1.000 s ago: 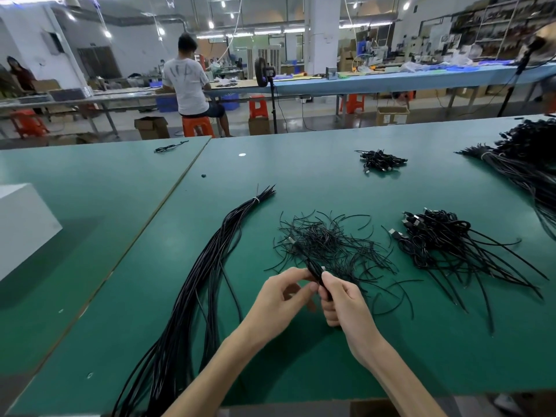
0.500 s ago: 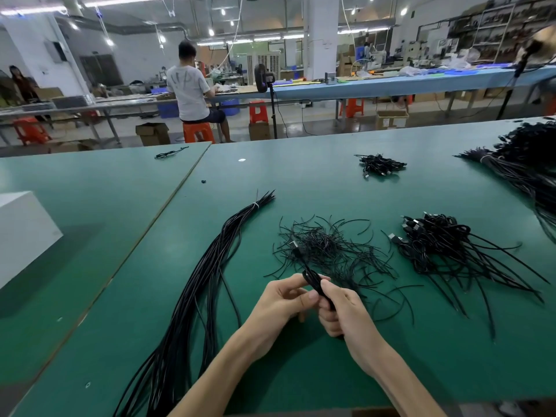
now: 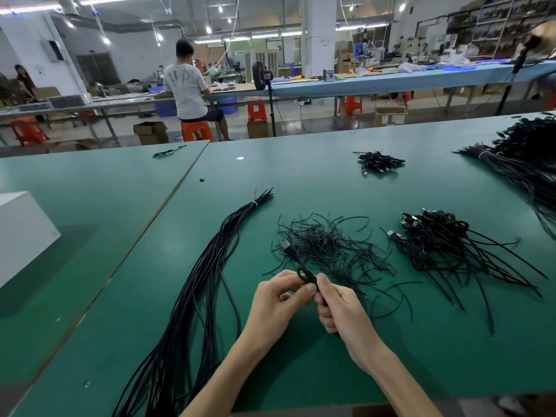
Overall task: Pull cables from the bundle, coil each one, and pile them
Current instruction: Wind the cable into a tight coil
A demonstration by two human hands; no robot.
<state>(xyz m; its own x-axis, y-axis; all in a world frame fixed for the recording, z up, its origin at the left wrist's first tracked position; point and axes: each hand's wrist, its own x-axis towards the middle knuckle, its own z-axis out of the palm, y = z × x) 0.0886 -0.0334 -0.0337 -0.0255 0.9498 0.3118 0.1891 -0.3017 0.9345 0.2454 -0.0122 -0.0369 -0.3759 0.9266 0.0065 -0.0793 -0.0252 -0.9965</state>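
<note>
A long bundle of black cables [image 3: 207, 281], tied near its far end, lies on the green table [image 3: 301, 182] to the left of my hands. My left hand [image 3: 276, 299] and my right hand [image 3: 340, 305] meet above the table and both pinch one coiled black cable [image 3: 305, 276]; its USB plug [image 3: 285, 246] sticks out away from me. Behind my hands is a heap of thin black twist ties [image 3: 328, 245]. To the right lies a pile of coiled cables [image 3: 445, 245] with loose ends trailing toward me.
A smaller pile of coiled cables [image 3: 379, 162] lies farther back. More cable bundles [image 3: 529, 164] fill the far right. A white box [image 3: 21, 233] sits at the left on the neighbouring table. A person sits on an orange stool [image 3: 197, 130] at a far bench.
The coiled cable has tilted up between my fingers, its plug now pointing farther away. My hands have stayed close together in the same spot.
</note>
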